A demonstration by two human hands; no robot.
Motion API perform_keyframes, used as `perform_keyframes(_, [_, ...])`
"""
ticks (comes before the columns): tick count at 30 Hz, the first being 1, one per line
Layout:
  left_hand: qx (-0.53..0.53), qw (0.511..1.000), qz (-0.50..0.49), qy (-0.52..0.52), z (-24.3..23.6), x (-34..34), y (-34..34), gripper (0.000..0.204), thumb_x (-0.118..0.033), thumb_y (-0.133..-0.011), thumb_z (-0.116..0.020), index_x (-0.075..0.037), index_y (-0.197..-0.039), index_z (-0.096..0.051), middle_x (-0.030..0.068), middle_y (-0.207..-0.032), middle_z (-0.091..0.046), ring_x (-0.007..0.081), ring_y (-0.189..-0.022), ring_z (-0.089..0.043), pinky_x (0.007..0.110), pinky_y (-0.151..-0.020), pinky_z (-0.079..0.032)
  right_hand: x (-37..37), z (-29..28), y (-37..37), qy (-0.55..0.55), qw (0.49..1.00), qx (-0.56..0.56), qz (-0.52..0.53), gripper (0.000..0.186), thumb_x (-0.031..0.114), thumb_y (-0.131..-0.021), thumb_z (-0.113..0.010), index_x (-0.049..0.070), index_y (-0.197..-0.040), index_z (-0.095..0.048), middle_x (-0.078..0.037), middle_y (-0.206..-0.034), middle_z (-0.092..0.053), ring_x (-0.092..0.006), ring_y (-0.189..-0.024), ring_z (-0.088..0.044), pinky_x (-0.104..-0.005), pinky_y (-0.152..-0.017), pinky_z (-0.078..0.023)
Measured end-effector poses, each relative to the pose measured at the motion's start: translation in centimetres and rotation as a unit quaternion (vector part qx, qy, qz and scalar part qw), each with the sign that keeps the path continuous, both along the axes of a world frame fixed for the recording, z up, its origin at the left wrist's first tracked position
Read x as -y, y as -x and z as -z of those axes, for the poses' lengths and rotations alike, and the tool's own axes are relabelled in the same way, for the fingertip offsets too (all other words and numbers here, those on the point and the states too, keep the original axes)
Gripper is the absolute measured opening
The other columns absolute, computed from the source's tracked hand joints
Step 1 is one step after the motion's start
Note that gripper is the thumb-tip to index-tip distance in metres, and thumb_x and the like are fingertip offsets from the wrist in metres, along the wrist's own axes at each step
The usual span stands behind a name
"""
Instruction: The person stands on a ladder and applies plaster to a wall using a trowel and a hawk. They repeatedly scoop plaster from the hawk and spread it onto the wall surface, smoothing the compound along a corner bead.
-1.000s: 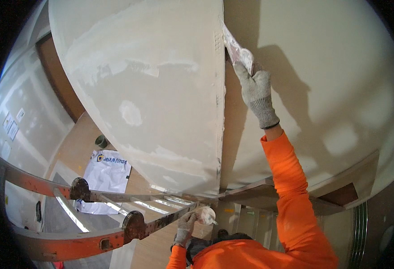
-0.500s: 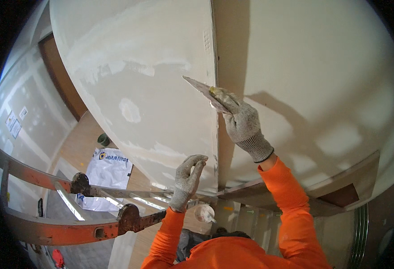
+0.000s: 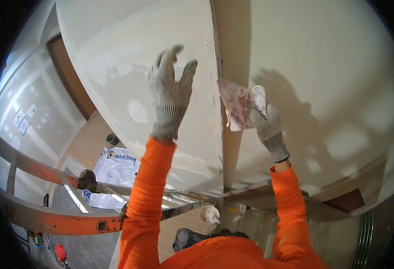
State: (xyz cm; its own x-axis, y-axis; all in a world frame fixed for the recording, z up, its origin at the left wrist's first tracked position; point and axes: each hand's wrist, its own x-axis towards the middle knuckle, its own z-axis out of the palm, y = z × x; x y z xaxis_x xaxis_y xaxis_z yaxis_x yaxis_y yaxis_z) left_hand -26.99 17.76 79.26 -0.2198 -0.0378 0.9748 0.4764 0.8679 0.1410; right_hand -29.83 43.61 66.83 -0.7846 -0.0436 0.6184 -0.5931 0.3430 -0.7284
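My right hand (image 3: 266, 125), in a grey knit glove, grips a wide trowel (image 3: 236, 106) whose blade is smeared pinkish white and held beside the vertical corner edge (image 3: 216, 58) of the plasterboard. My left hand (image 3: 170, 85), also gloved, is raised with fingers spread and empty in front of the patched pale wall panel (image 3: 102, 54), left of that edge. Whether it touches the panel I cannot tell. A plain cream wall (image 3: 331, 62) lies right of the edge. Below my hands, a small tub (image 3: 209, 210) of white compound has a tool in it.
An orange and silver ladder (image 3: 58, 217) crosses the lower left, beside my left arm. Beyond it a white printed plastic sheet (image 3: 116, 166) and a dark bucket (image 3: 112, 139) lie on the floor. A brown door (image 3: 71, 74) is at the far left, a dark ledge (image 3: 246, 197) below the walls.
My left hand has risen from the tub by the ladder to high on the panel's left side, fingers spreading. My right hand has come down from high on the edge, turning the trowel's face toward me.
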Motion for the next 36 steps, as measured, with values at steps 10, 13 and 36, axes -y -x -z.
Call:
perform_keyframes(10, [-0.075,0.819,-0.16,0.546,-9.7,0.5,6.2,0.041,-0.029,-0.087,-0.075,-0.027,-0.128,-0.068,0.0034,-0.139,-0.061,0.0226,-0.139,-0.048,0.046,-0.122,-0.033,0.9,-2.2,-0.1,0.021,0.997,0.011,-0.075,0.052,0.03,-0.093,-0.071,-0.002,-0.132,-0.06,-0.016,-0.114,-0.072,-0.0247,-0.103,-0.071,-0.0359,-0.093,-0.054])
perform_keyframes(13, [-0.027,0.759,-0.172,0.627,-12.4,-0.4,6.9,0.03,-0.021,-0.087,-0.074,-0.022,-0.116,-0.073,0.001,-0.137,-0.062,0.0214,-0.14,-0.047,0.044,-0.123,-0.034,0.9,-1.8,-0.3,0.049,0.994,0.039,-0.09,0.056,0.037,-0.093,-0.072,-0.001,-0.132,-0.061,-0.016,-0.113,-0.072,-0.0256,-0.102,-0.071,-0.0364,-0.092,-0.055])
perform_keyframes(36, [-0.093,0.647,-0.031,0.756,-15.9,-2.4,8.0,0.01,-0.023,-0.091,-0.064,-0.013,-0.093,-0.064,0.0012,-0.104,-0.065,0.0215,-0.109,-0.059,0.041,-0.111,-0.042,3.3,-1.0,0.2,0.005,0.999,-0.046,0.027,0.044,0.031,-0.096,-0.072,-0.001,-0.125,-0.066,-0.017,-0.108,-0.075,-0.0218,-0.097,-0.073,-0.0354,-0.086,-0.056])
